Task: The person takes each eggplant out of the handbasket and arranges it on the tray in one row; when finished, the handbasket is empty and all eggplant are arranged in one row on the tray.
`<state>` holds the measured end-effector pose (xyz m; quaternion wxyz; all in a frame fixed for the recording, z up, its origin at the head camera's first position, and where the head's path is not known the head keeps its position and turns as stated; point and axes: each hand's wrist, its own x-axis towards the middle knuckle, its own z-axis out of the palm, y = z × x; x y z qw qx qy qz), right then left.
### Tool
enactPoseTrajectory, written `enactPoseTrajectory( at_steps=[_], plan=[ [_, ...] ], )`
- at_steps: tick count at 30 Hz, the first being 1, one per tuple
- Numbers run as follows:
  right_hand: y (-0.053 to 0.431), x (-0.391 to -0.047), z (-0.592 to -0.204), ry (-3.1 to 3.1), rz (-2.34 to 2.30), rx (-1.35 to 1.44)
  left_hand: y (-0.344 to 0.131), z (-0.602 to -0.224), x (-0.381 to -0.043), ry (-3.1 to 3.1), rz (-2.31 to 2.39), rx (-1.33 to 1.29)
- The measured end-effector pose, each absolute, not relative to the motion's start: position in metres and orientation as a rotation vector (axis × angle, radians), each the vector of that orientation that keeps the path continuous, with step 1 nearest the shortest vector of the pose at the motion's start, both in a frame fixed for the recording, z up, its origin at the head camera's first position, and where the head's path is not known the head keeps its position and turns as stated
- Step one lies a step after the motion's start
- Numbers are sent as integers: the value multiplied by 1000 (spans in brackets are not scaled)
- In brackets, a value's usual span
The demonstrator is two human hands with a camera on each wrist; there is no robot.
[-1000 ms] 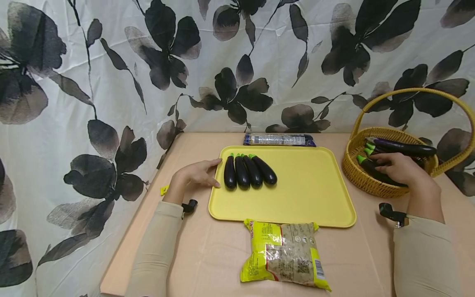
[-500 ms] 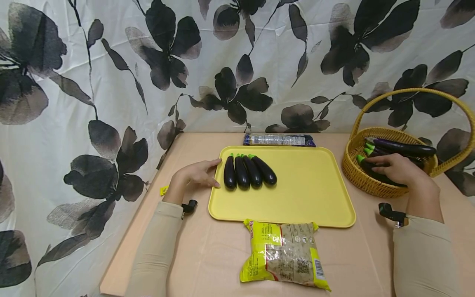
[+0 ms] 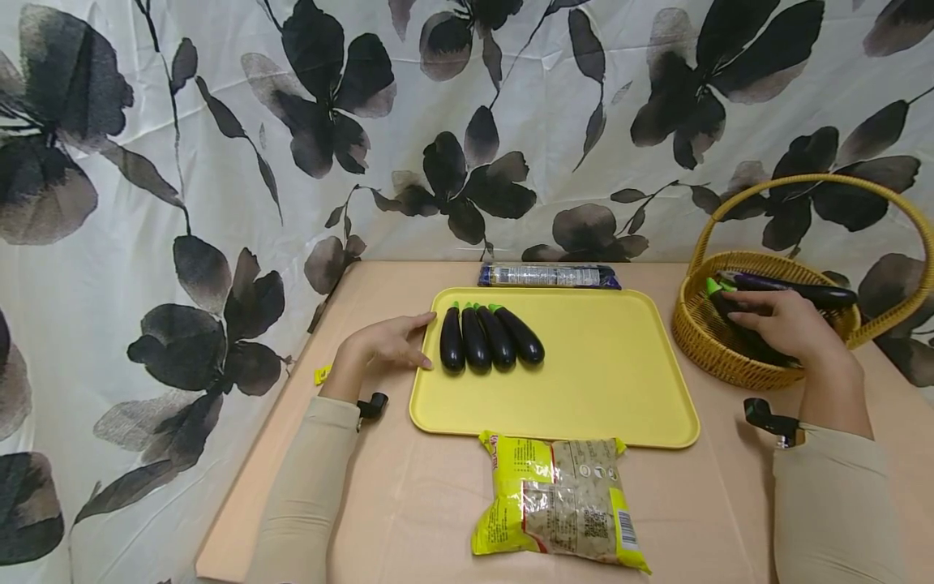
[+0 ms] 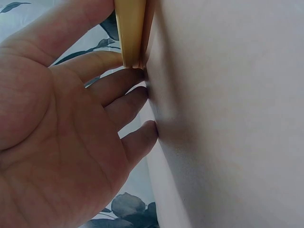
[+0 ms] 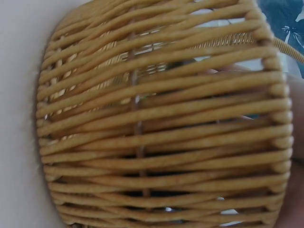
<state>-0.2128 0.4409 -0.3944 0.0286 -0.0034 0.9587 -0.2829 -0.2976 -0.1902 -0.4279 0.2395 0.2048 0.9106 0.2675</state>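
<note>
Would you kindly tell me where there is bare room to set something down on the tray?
The yellow tray is bare from its four eggplants to the right rim, and along the near side facing the bag. Its far left is crowded: eggplants side by side, left hand at the rim.

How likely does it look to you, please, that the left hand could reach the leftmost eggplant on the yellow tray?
Probably yes: the left hand touches the yellow tray at its left edge, close beside the leftmost eggplant, and the head view shows nothing standing between them.

The table [image 3: 409, 503] carries a tray [image 3: 598, 377], basket [image 3: 718, 362], bag [image 3: 558, 507] and blue packet [image 3: 550, 276].
</note>
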Motion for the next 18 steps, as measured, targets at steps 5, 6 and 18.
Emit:
enactPoseTrajectory(
  at_steps=[5,6,18],
  plan=[
    [433,-212,-387,3001,-914,2,-190,-427,-298,2493,726,568],
    [431,-211,-386,3016,-909,3,-190,-427,-298,2491,726,570],
    [408,-205,-361,3105,-965,-90,-191,-425,-296,2471,755,547]
  ],
)
